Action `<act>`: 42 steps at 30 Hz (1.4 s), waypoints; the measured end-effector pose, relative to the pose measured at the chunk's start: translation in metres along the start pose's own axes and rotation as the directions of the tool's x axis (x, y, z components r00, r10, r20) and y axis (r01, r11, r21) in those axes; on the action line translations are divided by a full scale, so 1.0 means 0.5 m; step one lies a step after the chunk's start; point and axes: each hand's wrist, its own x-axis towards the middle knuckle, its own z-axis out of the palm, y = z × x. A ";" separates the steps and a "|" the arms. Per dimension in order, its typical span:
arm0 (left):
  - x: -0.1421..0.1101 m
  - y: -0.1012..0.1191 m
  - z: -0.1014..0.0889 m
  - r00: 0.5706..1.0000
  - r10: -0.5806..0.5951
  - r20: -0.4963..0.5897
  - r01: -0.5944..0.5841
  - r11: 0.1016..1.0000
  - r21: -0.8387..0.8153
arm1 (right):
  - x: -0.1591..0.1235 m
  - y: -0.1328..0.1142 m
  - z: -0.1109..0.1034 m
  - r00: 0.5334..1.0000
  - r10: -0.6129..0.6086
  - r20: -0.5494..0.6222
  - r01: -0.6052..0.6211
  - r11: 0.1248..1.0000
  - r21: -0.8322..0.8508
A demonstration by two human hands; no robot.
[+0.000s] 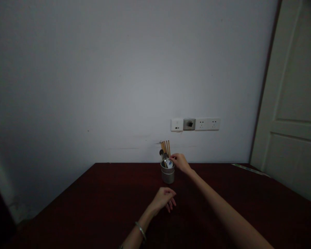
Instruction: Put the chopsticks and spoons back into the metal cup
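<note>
A grey metal cup-like holder point(168, 177) stands upright on the dark red table. Wooden chopsticks point(166, 148) rise from it, along with metal spoons point(161, 152). At its rim shows a white spoon point(169, 163) with a blue mark, apparently ceramic. My right hand point(180, 162) reaches in from the right, thumb and fingers pinched on this spoon's edge at the holder's mouth. My left hand point(163, 199), a bracelet on its wrist, hovers over the table in front of the holder. Its fingers are loosely bent and apart, with nothing in them.
The dark red table point(114, 193) runs back to a pale wall point(134, 86). Sockets and switch plates point(195, 124) sit on the wall behind the holder. A thin flat strip point(250, 169) lies at the back right, near a light door point(292, 121).
</note>
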 end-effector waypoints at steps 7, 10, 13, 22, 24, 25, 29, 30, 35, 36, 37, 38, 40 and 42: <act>0.000 0.001 0.001 1.000 0.002 0.001 -0.002 1.000 0.003 | -0.006 0.004 0.001 0.999 -0.008 0.037 0.008 1.000 0.011; 0.000 0.000 0.001 1.000 0.007 0.011 -0.007 1.000 0.005 | -0.007 0.004 -0.001 0.999 -0.014 0.048 0.014 1.000 0.004; 0.002 -0.003 0.000 1.000 0.018 0.011 -0.018 1.000 0.013 | -0.008 0.006 -0.002 0.999 -0.014 0.051 0.014 1.000 0.007; 0.011 -0.013 -0.004 1.000 0.000 0.007 0.000 0.999 0.038 | -0.011 0.008 -0.007 0.999 -0.007 0.050 0.006 1.000 0.027; 0.011 -0.014 -0.004 1.000 0.008 0.013 -0.008 0.999 0.032 | -0.011 0.008 -0.007 0.999 -0.003 0.053 0.001 0.999 0.036; 0.011 -0.015 -0.005 1.000 0.012 0.015 -0.012 0.999 0.031 | -0.011 0.008 -0.007 0.998 0.000 0.057 -0.002 0.999 0.041; 0.011 -0.016 -0.006 1.000 0.022 0.020 -0.022 0.999 0.025 | -0.011 0.009 -0.007 0.998 -0.004 0.059 0.001 0.999 0.048; 0.010 -0.016 -0.006 1.000 0.020 0.019 -0.020 1.000 0.022 | -0.011 0.008 -0.008 0.998 -0.008 0.056 0.005 0.999 0.047; 0.009 -0.013 -0.005 1.000 0.014 0.020 -0.015 0.999 0.033 | -0.017 0.005 -0.015 0.999 -0.022 0.044 0.019 0.998 0.053; 0.009 -0.013 -0.005 1.000 0.020 0.020 -0.020 0.999 0.035 | -0.018 0.005 -0.018 0.999 -0.024 0.040 0.022 0.998 0.052; 0.010 -0.014 -0.005 0.999 0.027 0.020 -0.027 0.999 0.036 | -0.021 0.005 -0.022 0.999 -0.026 0.031 0.024 0.999 0.048; 0.010 -0.014 -0.005 0.999 0.034 0.020 -0.034 0.999 0.036 | -0.024 0.006 -0.026 0.999 -0.029 0.017 0.028 0.999 0.045; 0.009 -0.016 -0.005 0.999 0.049 0.018 -0.049 0.998 0.034 | -0.032 0.009 -0.035 0.999 -0.032 -0.020 0.032 0.999 0.044; 0.007 -0.018 -0.006 0.998 0.060 0.017 -0.061 0.997 0.037 | -0.044 0.013 -0.044 0.998 -0.031 -0.056 0.033 0.998 0.047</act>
